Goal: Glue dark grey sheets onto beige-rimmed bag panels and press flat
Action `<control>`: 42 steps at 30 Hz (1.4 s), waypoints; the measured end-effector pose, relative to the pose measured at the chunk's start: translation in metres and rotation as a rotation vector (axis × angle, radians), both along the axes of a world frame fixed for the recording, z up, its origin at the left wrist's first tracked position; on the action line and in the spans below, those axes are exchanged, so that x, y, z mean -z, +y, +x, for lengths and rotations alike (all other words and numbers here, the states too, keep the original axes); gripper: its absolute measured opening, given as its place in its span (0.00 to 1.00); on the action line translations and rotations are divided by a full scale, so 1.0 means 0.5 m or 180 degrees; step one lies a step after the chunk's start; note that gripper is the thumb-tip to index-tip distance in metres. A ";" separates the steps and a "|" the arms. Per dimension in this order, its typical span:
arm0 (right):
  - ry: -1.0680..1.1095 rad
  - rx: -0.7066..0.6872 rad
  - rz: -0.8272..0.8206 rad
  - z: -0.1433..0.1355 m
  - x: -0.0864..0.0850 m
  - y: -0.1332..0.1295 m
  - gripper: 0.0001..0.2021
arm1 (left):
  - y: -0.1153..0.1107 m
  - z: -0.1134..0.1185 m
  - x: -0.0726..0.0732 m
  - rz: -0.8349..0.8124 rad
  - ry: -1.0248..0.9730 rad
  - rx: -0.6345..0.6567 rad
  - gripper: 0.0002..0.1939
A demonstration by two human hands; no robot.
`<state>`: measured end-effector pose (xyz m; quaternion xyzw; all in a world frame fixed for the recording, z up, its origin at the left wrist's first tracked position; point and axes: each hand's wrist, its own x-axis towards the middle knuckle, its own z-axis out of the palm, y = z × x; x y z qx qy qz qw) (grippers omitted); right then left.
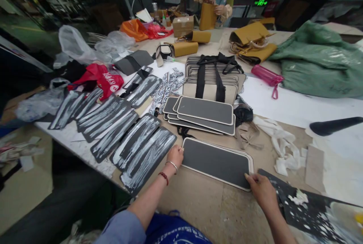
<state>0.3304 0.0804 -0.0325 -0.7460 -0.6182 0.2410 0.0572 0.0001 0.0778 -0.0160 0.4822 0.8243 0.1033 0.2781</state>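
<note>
My left hand [175,156] presses its fingertips on the left end of the panel [217,162], and my right hand [261,188] presses fingers flat on its near right corner; neither pinches it. The panel is a flat rounded rectangle, matte dark grey with a pale border, lying on the table [204,206] just before me. Left of it lie dark strips [147,158] streaked with white glue; behind it sits a stack [202,115] of like panels.
</note>
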 end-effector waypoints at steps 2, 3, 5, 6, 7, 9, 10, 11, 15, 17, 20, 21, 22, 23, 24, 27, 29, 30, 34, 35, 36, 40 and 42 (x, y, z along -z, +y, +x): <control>-0.0015 0.0034 -0.0098 -0.002 -0.004 -0.001 0.18 | -0.002 0.001 -0.003 0.0024 -0.0032 0.0020 0.10; -0.0018 0.0043 -0.0131 -0.002 -0.005 -0.001 0.18 | -0.003 0.001 -0.004 0.0027 -0.0044 0.0029 0.10; -0.0039 0.0042 -0.0143 -0.003 -0.006 0.000 0.18 | -0.003 0.000 -0.005 0.0016 -0.0054 0.0040 0.11; -0.0058 0.0031 -0.0121 -0.003 -0.005 0.000 0.17 | -0.003 -0.001 -0.005 0.0006 -0.0051 0.0045 0.11; -0.0079 0.0017 -0.0080 -0.003 -0.004 0.001 0.17 | -0.002 -0.002 -0.005 -0.0008 -0.0045 0.0052 0.11; -0.0131 -0.0005 0.0015 -0.004 -0.003 0.002 0.16 | -0.002 -0.003 -0.006 -0.0038 -0.0027 0.0075 0.11; -0.0165 0.0003 0.0033 -0.005 -0.004 0.002 0.15 | -0.002 -0.003 -0.007 -0.0055 -0.0016 0.0089 0.11; -0.0198 0.0017 0.0037 -0.007 -0.005 0.001 0.15 | -0.002 -0.003 -0.008 -0.0073 -0.0003 0.0105 0.11; -0.0268 0.0109 0.0059 -0.017 -0.013 0.000 0.12 | -0.002 -0.003 -0.011 -0.0131 0.0057 0.0190 0.11; -0.0265 0.0156 0.0114 -0.020 -0.015 0.000 0.11 | 0.000 -0.004 -0.010 -0.0153 0.0091 0.0245 0.12; -0.0242 0.0230 0.0136 -0.022 -0.015 0.000 0.11 | 0.004 -0.005 -0.008 -0.0172 0.0141 0.0323 0.11; -0.0222 0.0242 0.0135 -0.022 -0.015 0.000 0.11 | 0.005 -0.005 -0.008 -0.0173 0.0159 0.0341 0.12; -0.0198 0.0248 0.0131 -0.022 -0.014 -0.001 0.11 | 0.005 -0.005 -0.009 -0.0171 0.0177 0.0354 0.12; -0.0173 0.0251 0.0127 -0.022 -0.014 -0.001 0.12 | 0.005 -0.005 -0.010 -0.0168 0.0195 0.0364 0.12; -0.0151 0.0255 0.0125 -0.022 -0.014 -0.002 0.12 | 0.005 -0.005 -0.011 -0.0163 0.0210 0.0373 0.12; -0.0118 0.0276 0.0126 -0.021 -0.013 -0.001 0.11 | 0.004 -0.004 -0.014 -0.0160 0.0235 0.0389 0.12; -0.0119 0.0285 0.0126 -0.020 -0.012 0.000 0.10 | 0.004 -0.003 -0.014 -0.0159 0.0233 0.0392 0.12; -0.0124 0.0287 0.0120 -0.020 -0.013 0.000 0.11 | 0.004 -0.003 -0.013 -0.0156 0.0230 0.0388 0.12; -0.0178 0.0274 0.0065 -0.023 -0.016 0.001 0.13 | 0.002 -0.004 -0.003 -0.0118 0.0204 0.0351 0.13; -0.0194 0.0259 0.0051 -0.024 -0.017 0.001 0.13 | 0.002 -0.004 0.000 -0.0105 0.0193 0.0339 0.13; -0.0207 0.0239 0.0040 -0.024 -0.017 0.001 0.14 | 0.002 -0.005 0.002 -0.0094 0.0181 0.0324 0.13; -0.0260 0.0135 0.0042 -0.022 -0.013 0.003 0.15 | 0.003 -0.008 0.002 -0.0055 0.0125 0.0276 0.11; -0.0307 0.0091 0.0061 -0.018 -0.006 0.006 0.15 | 0.004 -0.008 -0.002 -0.0036 0.0100 0.0280 0.11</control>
